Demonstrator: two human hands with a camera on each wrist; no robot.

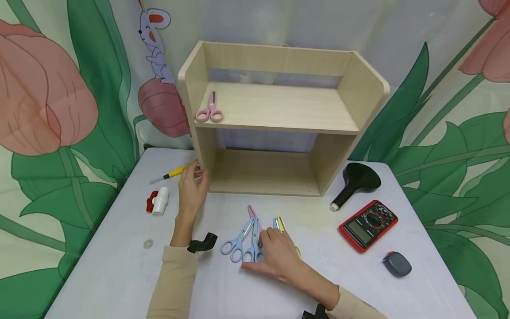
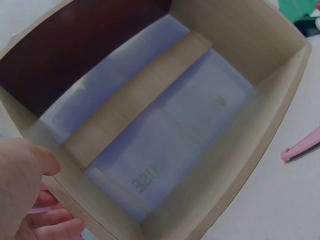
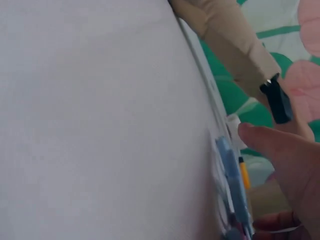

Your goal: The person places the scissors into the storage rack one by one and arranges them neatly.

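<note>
Though the table (image 1: 430,288) is cut off below, the shelf unit (image 1: 279,103) holds 1 pair of pink scissors (image 1: 211,107) on its upper board. Beside it, the left hand (image 1: 192,188) grasps a mostly hidden pink item (image 2: 47,208); the right hand (image 1: 279,254) partly covers blue scissors (image 1: 255,235), its grip impossible to tell.

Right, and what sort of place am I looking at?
Probably a staged tabletop workspace; the room beyond can't be seen. Floral-print curtains hang close behind and beside a white-covered table, and a small wooden shelf stands on it.
</note>
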